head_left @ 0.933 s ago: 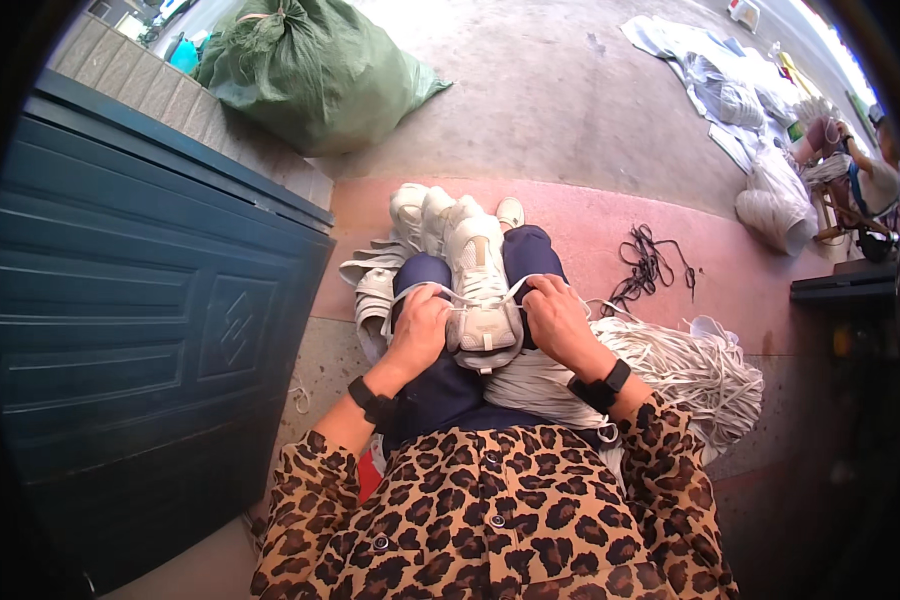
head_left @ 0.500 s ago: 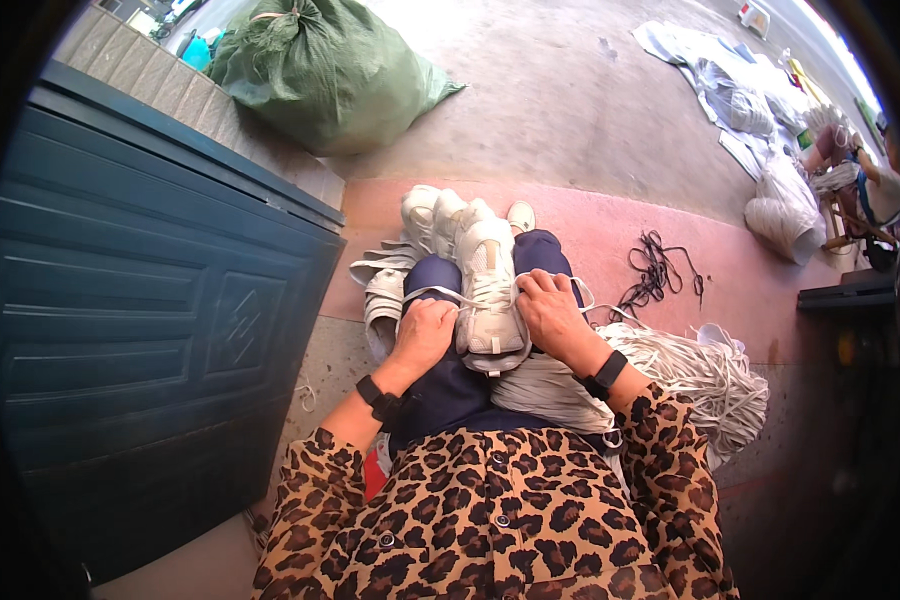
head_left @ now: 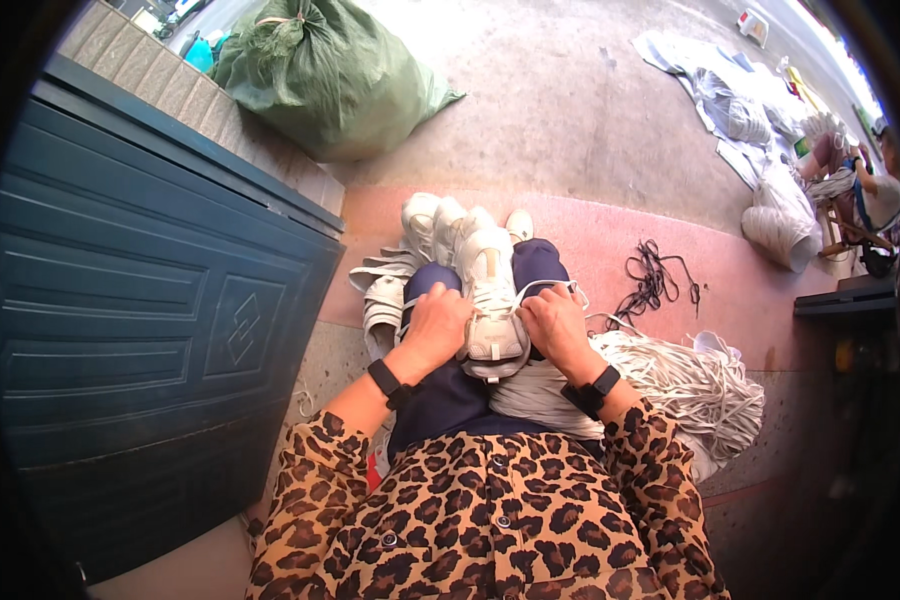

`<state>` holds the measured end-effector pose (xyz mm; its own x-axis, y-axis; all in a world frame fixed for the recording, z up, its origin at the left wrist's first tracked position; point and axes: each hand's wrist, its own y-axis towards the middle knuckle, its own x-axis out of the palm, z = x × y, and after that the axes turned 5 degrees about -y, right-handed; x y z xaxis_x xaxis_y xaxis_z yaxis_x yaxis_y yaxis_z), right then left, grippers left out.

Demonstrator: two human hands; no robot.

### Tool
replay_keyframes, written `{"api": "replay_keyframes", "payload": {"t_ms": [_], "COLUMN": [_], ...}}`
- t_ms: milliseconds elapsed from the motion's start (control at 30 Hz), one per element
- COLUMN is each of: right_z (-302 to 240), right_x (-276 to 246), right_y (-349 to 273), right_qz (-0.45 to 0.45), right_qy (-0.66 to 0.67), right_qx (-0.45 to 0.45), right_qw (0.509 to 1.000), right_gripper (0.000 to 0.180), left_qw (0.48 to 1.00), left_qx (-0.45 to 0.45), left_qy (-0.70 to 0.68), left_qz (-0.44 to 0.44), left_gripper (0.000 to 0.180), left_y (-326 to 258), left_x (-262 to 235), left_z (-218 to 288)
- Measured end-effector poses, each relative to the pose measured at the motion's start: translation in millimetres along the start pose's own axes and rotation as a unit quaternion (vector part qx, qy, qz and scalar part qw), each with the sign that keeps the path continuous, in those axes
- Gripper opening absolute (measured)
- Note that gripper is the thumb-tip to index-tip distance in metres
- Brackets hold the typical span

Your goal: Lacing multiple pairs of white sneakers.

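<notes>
A white sneaker (head_left: 491, 335) rests between my knees, its heel toward me and laces running up its front. My left hand (head_left: 438, 325) is closed at the shoe's left edge, with an end of white lace showing beside it. On the other side my right hand (head_left: 553, 322) pinches the white shoelace (head_left: 522, 292), which loops over my right knee. My fingertips partly hide the lace ends. More white sneakers (head_left: 420, 222) stand in a row just beyond, and others lie beside my left leg.
A big bundle of white laces (head_left: 685, 385) lies by my right leg. Tangled black laces (head_left: 653, 275) are on the pink floor. A dark door (head_left: 160, 320) stands at left, a green sack (head_left: 335, 80) at far left. Another person (head_left: 875, 190) sits at far right near white bags.
My left hand has moved up and right, closer against the sneaker. My right hand has shifted slightly downward, still on the lace. The view has tilted a little.
</notes>
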<state>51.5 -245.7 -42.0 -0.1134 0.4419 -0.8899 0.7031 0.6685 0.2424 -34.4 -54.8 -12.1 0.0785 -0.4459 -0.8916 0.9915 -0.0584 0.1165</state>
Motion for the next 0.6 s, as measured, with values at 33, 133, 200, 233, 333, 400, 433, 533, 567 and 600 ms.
{"api": "replay_keyframes", "payload": {"t_ms": [33,133,200,233,333,400,433,533,567,600], "right_z": [-2,-9,-7,-6,-10,-9,-7,-1,-1,-4], "right_x": [-3,-16,-15,-15,-15,-12,-10,0,0,-3], "right_y": [-1,-6,-7,-7,-5,-8,-9,-13,-13,-12], "right_qz": [-0.007,-0.035,-0.049,-0.050,-0.072,-0.054,-0.036,0.010,0.033,0.039], "right_qy": [-0.014,0.024,0.042,0.042,0.069,0.097,0.125,0.174,0.203,0.198], "right_qx": [0.001,0.012,0.021,0.023,0.039,0.036,0.034,0.030,0.038,0.038], "right_qw": [1.000,0.999,0.998,0.998,0.994,0.993,0.991,0.984,0.978,0.979], "right_gripper": [0.015,0.020,0.022,0.022,0.017,0.017,0.016,0.014,0.013,0.009], "left_qw": [1.000,0.994,0.994,0.994,0.993,0.994,0.995,0.998,0.999,0.997], "left_qx": [0.000,-0.065,-0.070,-0.074,-0.086,-0.090,-0.090,-0.062,-0.035,-0.019], "left_qy": [0.000,0.027,0.052,0.076,0.079,0.063,0.037,0.016,0.020,0.011], "left_qz": [0.001,0.089,0.062,0.035,0.006,0.001,0.003,0.018,0.034,0.077], "left_gripper": [0.007,0.014,0.015,0.017,0.014,0.011,0.010,0.011,0.013,0.013], "left_y": [-1,-11,-15,-16,-26,-28,-26,-8,5,21], "left_x": [1,0,-2,-3,8,13,13,-1,-6,-8], "left_z": [-1,13,33,38,25,19,18,27,31,30]}}
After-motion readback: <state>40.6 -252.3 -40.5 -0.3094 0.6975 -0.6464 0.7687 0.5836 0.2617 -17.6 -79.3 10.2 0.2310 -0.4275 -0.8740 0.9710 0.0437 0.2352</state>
